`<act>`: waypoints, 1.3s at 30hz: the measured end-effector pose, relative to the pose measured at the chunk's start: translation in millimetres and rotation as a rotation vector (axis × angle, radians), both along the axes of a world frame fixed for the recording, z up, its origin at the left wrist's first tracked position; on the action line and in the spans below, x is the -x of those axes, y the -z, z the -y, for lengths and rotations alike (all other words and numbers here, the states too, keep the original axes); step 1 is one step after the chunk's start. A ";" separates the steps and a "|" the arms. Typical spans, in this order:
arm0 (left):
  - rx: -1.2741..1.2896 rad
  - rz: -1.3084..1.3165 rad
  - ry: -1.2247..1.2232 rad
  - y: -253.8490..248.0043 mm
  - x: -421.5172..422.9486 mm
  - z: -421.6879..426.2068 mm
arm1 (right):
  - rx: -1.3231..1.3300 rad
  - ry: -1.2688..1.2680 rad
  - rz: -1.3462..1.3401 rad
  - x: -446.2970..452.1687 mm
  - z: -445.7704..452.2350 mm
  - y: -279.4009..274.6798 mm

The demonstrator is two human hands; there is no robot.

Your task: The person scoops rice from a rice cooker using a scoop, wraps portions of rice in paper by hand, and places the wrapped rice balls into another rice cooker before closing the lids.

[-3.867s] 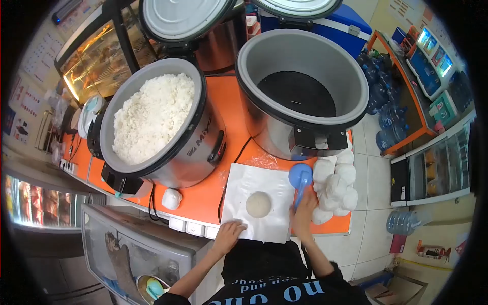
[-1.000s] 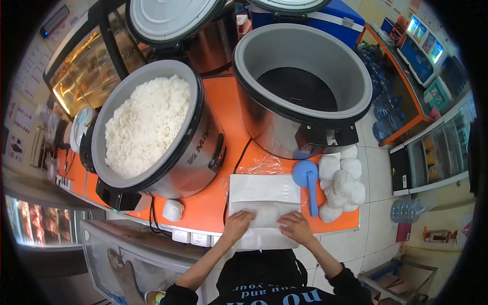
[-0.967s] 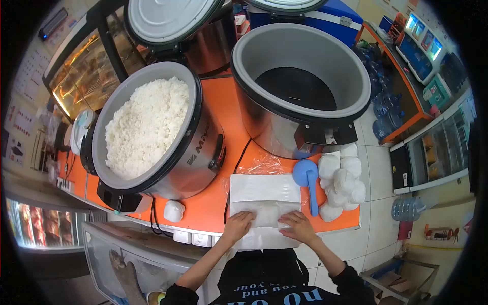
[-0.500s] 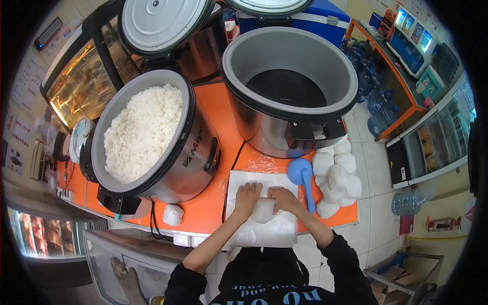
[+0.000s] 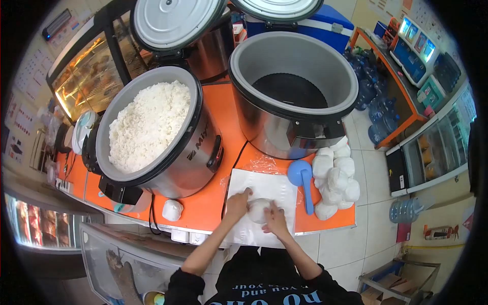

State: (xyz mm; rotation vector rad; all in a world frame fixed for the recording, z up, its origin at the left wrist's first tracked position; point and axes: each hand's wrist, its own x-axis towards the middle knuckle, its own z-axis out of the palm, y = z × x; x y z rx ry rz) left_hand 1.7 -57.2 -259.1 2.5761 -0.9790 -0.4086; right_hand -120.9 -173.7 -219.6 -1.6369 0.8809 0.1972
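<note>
A rounded white paper-wrapped bundle (image 5: 258, 210) lies on a stack of white paper sheets (image 5: 264, 185) at the front of the orange table. My left hand (image 5: 237, 205) is closed on its left side, partly hiding that edge. On the right side, my right hand (image 5: 275, 220) grips the bundle with bent fingers. A blue rice scoop (image 5: 303, 184) rests just right of the paper. Beyond it is a pile of similar white bundles (image 5: 335, 179), and one single bundle (image 5: 172, 210) sits to the left.
A rice cooker full of white rice (image 5: 152, 127) stands at left. Behind the paper is a second cooker (image 5: 292, 96), its lid raised and its dark bottom showing. A black cable (image 5: 152, 216) hangs over the front edge. Water bottles (image 5: 382, 119) stand on the floor at right.
Both hands have moved nearer my body along the paper. The bundle now looks rounder and more enclosed, and the right hand has shifted from its upper right to its lower right side.
</note>
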 end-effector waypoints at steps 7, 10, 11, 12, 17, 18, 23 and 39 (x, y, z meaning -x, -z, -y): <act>0.367 -0.937 0.177 -56.3 20.7 -24.5 | -0.448 0.145 0.162 17.0 -4.9 -6.4; 0.723 -1.004 -0.095 -104.3 68.3 -11.3 | -1.509 0.012 0.052 39.3 21.2 -22.5; 0.721 -0.774 -0.153 -100.0 74.2 -5.1 | -1.713 -0.057 0.067 37.5 27.5 -14.1; 0.716 -0.542 -0.213 -96.5 78.9 -1.1 | -1.912 -0.132 0.076 34.1 31.5 -18.4; 0.736 -0.501 -0.509 -109.0 130.5 12.9 | -0.764 0.450 0.288 34.9 8.0 -41.2; 0.694 -0.520 -0.530 -109.8 135.3 13.9 | -0.536 0.319 0.371 46.0 1.9 -37.8; 1.060 -0.809 -0.891 -52.9 148.2 12.8 | 0.212 -0.355 0.413 67.7 -2.1 -65.2; 0.216 0.428 -0.956 -41.3 31.6 -131.4 | 0.773 -0.141 0.430 -11.1 77.6 -66.4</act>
